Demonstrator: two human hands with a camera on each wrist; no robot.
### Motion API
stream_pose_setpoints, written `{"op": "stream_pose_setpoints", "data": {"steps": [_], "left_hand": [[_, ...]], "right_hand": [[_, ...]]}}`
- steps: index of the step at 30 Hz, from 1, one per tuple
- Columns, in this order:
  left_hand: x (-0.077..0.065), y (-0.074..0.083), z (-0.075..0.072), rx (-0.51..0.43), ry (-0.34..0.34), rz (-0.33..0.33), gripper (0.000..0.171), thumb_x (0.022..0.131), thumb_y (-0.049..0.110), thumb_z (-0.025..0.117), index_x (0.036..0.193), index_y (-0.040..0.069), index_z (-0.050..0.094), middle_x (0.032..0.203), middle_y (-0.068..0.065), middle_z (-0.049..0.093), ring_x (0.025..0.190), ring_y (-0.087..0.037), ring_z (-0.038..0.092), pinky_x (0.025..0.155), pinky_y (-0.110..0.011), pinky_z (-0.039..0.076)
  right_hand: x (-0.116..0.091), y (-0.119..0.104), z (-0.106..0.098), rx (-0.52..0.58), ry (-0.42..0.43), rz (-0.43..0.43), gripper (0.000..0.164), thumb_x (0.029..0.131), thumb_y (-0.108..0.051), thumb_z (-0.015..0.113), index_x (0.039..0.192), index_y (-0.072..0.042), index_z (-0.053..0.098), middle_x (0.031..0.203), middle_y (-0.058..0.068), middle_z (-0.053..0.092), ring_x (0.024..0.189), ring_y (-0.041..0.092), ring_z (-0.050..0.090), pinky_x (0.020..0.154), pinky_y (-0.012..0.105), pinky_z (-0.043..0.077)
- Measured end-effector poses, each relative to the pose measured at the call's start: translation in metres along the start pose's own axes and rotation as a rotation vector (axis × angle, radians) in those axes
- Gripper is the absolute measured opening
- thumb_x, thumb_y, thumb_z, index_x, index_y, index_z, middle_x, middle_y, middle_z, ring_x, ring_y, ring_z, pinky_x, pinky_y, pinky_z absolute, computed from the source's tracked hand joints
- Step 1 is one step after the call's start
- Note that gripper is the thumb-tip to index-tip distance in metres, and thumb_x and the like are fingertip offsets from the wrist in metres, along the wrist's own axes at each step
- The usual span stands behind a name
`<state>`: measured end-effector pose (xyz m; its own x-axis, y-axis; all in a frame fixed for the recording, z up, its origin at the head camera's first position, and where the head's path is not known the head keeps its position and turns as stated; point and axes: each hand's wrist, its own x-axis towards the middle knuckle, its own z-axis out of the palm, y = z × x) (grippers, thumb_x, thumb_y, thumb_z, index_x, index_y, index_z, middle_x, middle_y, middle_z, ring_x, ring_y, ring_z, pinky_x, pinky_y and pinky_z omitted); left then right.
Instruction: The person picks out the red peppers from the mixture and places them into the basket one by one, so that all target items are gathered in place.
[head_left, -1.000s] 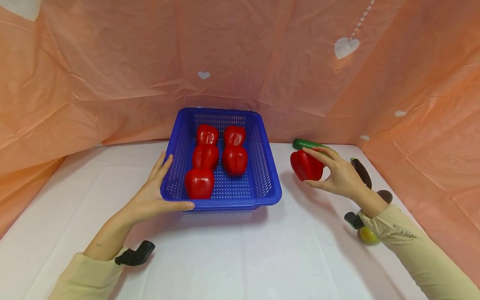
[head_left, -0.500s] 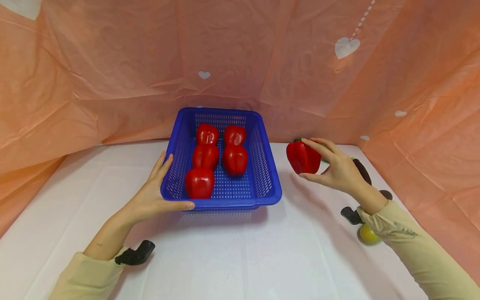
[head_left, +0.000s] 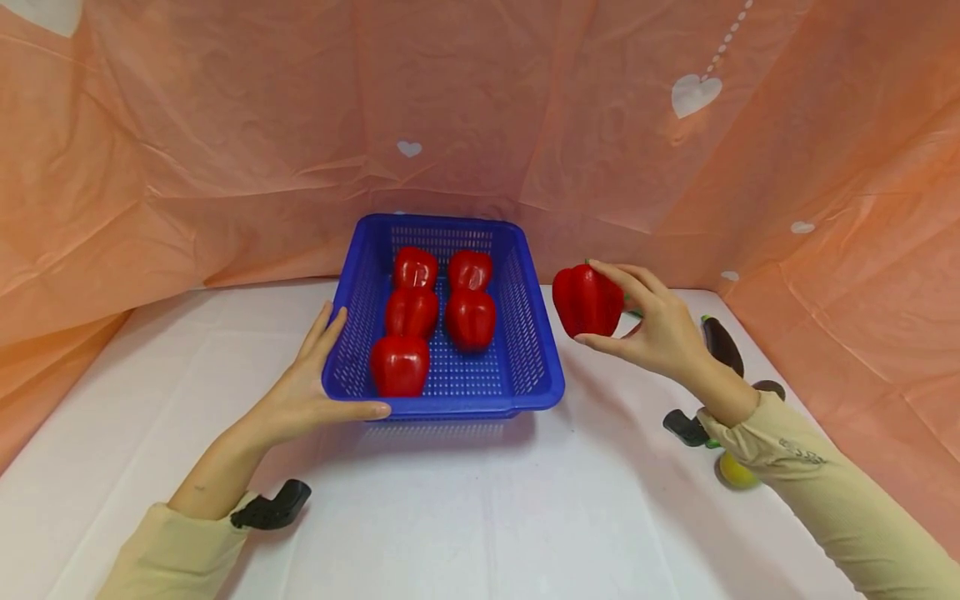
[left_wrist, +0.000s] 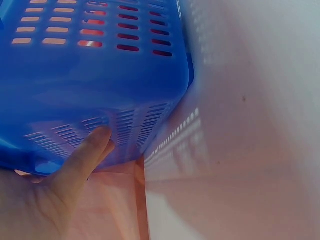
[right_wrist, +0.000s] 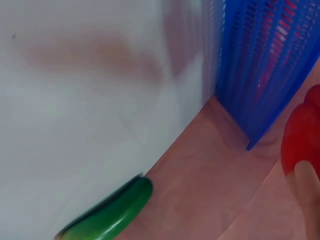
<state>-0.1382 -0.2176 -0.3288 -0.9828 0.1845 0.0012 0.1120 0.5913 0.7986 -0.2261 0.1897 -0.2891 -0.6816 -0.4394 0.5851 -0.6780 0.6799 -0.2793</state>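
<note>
Gripping a red pepper [head_left: 587, 300] between thumb and curled fingers, the right hand [head_left: 654, 332] holds it in the air just right of the blue basket [head_left: 537, 367], above the white worktop [head_left: 480, 517]. The left hand [head_left: 307, 392] lies open with straight fingers against the basket's near left corner. Five more red peppers [head_left: 411, 313] sit inside the basket, and a green cucumber [right_wrist: 112, 214] lies on the worktop by the backdrop.

Head view overhead; wrist views close beside basket [head_left: 525, 367]
</note>
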Motion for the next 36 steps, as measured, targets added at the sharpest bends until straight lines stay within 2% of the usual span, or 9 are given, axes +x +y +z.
{"op": "stream_pose_setpoints", "data": {"steps": [6, 12, 22, 29, 36], "left_hand": [[0.0, -0.002, 0.001, 0.003, 0.009, 0.013, 0.127, 0.067, 0.04, 0.085, 0.155, 0.018, -0.002, 0.161, 0.001, -0.016, 0.146, -0.043, 0.001, 0.106, -0.072, 0.017], [0.0, -0.002, 0.001, 0.002, 0.011, 0.023, 0.126, 0.067, 0.039, 0.085, 0.155, 0.018, -0.002, 0.161, 0.002, -0.016, 0.147, -0.042, 0.0, 0.107, -0.072, 0.017], [0.001, -0.003, 0.001, 0.0, 0.013, 0.027, 0.126, 0.067, 0.039, 0.085, 0.155, 0.017, -0.002, 0.161, 0.0, -0.015, 0.147, -0.042, -0.001, 0.107, -0.072, 0.016], [0.001, -0.004, 0.001, 0.007, 0.016, 0.025, 0.126, 0.067, 0.039, 0.085, 0.155, 0.017, -0.002, 0.161, -0.001, -0.015, 0.147, -0.042, 0.0, 0.107, -0.072, 0.016], [0.001, -0.003, 0.001, -0.004, 0.009, 0.016, 0.127, 0.067, 0.04, 0.085, 0.155, 0.017, -0.002, 0.161, 0.001, -0.016, 0.147, -0.042, 0.0, 0.106, -0.072, 0.017]], "right_hand": [[0.007, -0.012, 0.002, 0.029, 0.004, 0.042, 0.088, 0.06, -0.025, 0.092, 0.138, -0.021, 0.052, 0.122, 0.013, 0.058, 0.085, 0.029, 0.069, 0.069, 0.045, 0.059], [0.012, -0.023, 0.001, 0.067, -0.053, 0.092, 0.087, 0.064, -0.026, 0.09, 0.141, -0.023, 0.049, 0.123, 0.014, 0.058, 0.088, 0.03, 0.069, 0.07, 0.045, 0.059], [0.028, -0.043, 0.001, 0.109, -0.246, 0.111, 0.087, 0.067, -0.033, 0.088, 0.142, -0.019, 0.047, 0.129, 0.012, 0.056, 0.107, 0.027, 0.058, 0.073, 0.041, 0.059], [0.041, -0.061, 0.002, 0.07, -0.429, 0.141, 0.085, 0.068, -0.041, 0.085, 0.141, -0.022, 0.046, 0.128, 0.011, 0.054, 0.1, 0.025, 0.06, 0.07, 0.035, 0.059], [0.051, -0.076, 0.006, 0.029, -0.544, 0.139, 0.088, 0.068, -0.046, 0.084, 0.143, -0.025, 0.044, 0.127, 0.013, 0.052, 0.099, 0.025, 0.059, 0.071, 0.035, 0.059]]}}
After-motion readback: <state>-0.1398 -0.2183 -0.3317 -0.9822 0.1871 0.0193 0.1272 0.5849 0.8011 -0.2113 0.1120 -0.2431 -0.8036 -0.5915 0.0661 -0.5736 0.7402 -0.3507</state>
